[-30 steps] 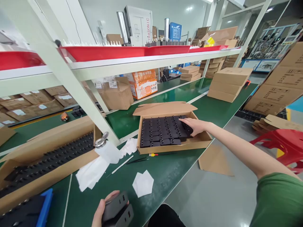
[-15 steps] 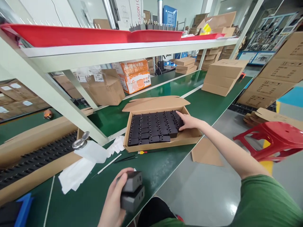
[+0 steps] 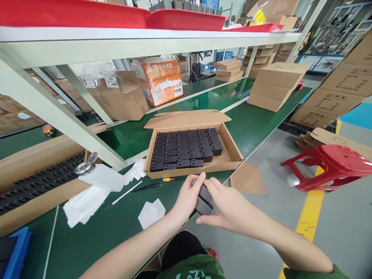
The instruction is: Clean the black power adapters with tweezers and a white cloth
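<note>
Block (image 3: pixel 204 205) up at the front edge of the table (image 3: pixel 78 248), and it's a two-sided meeting! The left hand (image 3: pixel 186 197) is curled round it, fingers drawn in close; the right hand (image 3: pixel 234 206) comes in opposite, fingers against the block, thumb spread wide below. A dark groove crosses the body: one piece or two together, can't tell from here. Looks light and stiff, hard plastic by my reckoning, smooth enough to slip from a loose hold; the flat sides look the best place to grip, away from corners that might scuff. Mind that edge: it slants right by the block, with grey floor (image 3: pixel 276 201) beyond and a stool (image 3: pixel 343 157) well off to the right. Just ahead sits the carton (image 3: pixel 223 164), rows (image 3: pixel 183 149) of black pieces inside, bare cardboard at its right end. Paper (image 3: pixel 151 214) lies beside the left forearm; there's elbow room above, the shelf (image 3: pixel 174 46) well ahead.
</note>
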### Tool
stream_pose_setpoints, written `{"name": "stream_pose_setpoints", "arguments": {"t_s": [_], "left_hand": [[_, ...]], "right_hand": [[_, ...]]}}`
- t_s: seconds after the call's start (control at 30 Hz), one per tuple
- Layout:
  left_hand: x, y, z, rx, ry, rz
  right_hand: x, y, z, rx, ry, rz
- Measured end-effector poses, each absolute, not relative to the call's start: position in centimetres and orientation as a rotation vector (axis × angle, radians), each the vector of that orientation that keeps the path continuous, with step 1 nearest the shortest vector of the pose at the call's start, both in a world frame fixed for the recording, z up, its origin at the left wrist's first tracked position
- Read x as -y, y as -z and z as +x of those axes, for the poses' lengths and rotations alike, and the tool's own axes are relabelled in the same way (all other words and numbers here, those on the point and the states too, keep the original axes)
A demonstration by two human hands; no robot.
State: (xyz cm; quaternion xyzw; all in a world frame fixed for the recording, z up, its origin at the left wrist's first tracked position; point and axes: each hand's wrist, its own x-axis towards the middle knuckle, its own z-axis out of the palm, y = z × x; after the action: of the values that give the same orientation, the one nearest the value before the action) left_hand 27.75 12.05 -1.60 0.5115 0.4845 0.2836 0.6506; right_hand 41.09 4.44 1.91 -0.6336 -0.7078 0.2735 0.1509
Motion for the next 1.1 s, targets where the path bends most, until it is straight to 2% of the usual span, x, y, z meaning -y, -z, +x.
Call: {"name": "stream_pose_setpoints", "arguments": {"t_s": [0.1, 0.33, 0.63, 0.9, 1.1], "left_hand": [[-13.3, 0.9, 29.6, -1.077, -0.526, 1.207], [-19.1, -2.1, 36.4, -1.074, -0.417, 1.43], [-23.3, -1.4, 40.7, -1.088, -0.266, 1.675], [-22.9, -1.2, 40.1, -1.22, -0.35, 2.032], [-21.7, -0.2, 39.6, -1.229, -0.272, 2.22]], "right_hand": [[-5.0, -2.7, 43.5, 1.883, -0.879, -1.79], [-8.9, -4.2, 49.1, 1.658, -0.783, -1.817], [-14.6, -2.1, 54.1, 1.546, -1.099, -1.764], [-14.8, 1.8, 54.8, 1.367, -0.804, -1.861], [-15.1, 2.5, 54.4, 1.52, -0.572, -1.931]]}}
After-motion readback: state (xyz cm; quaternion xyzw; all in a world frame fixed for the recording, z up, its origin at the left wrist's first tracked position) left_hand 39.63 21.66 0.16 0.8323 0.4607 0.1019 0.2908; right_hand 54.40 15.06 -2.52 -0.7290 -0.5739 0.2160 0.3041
